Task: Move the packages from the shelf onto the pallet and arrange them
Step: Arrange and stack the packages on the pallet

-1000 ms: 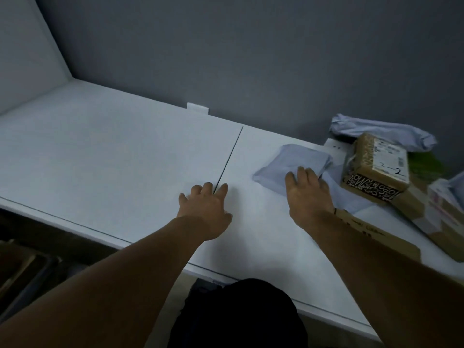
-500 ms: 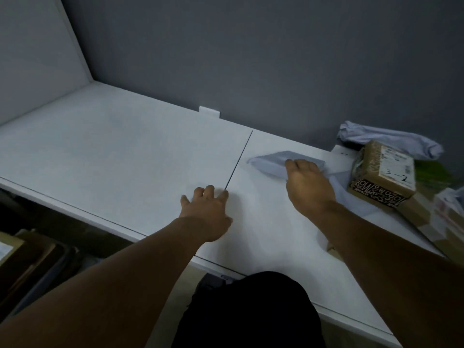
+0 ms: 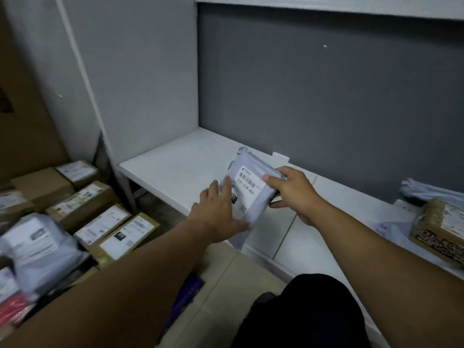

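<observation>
Moved: the grey mailer (image 3: 247,189) lay flat on the shelf (image 3: 180,167) under our right hand (image 3: 292,194) a second ago. Now it is up off the board, tilted with its label toward us, and our left hand (image 3: 217,209) has left the shelf to meet it. Our view has swung left.
Left hand: released, with fingers straight and laid against the label face and the thumb spread by the bottom edge. It steadies rather than clasps.
Right hand: grasping the mailer's right edge, thumb on the front, fingers wrapped behind.
Grey mailer: in the air between both hands, over the front lip of the shelf, touching nothing else.
Step in hand: we judge the pick done and the carry just begun; placing is not yet done.
Next move: it calls for a swing left and down toward the stacked packages (image 3: 100,222), keeping the soft bag supported so it neither sags nor slips.
Stacked packages: lower left, cartons in tight rows with a pale bag (image 3: 37,247) nearest us. They are blurred, so we cannot tell which gap is free, and the pallet itself is hidden.
Edges: the shelf's front lip lies just under the mailer. Its left end and the upright panel (image 3: 125,96) stand between the mailer and the stack.
Open room: tiled floor (image 3: 226,285) shows by our knee, and nothing stands along the shelf front on the way left.
Far right: a brown box (image 3: 439,227) and a second mailer (image 3: 426,192) wait on the shelf, well apart from the hands.
</observation>
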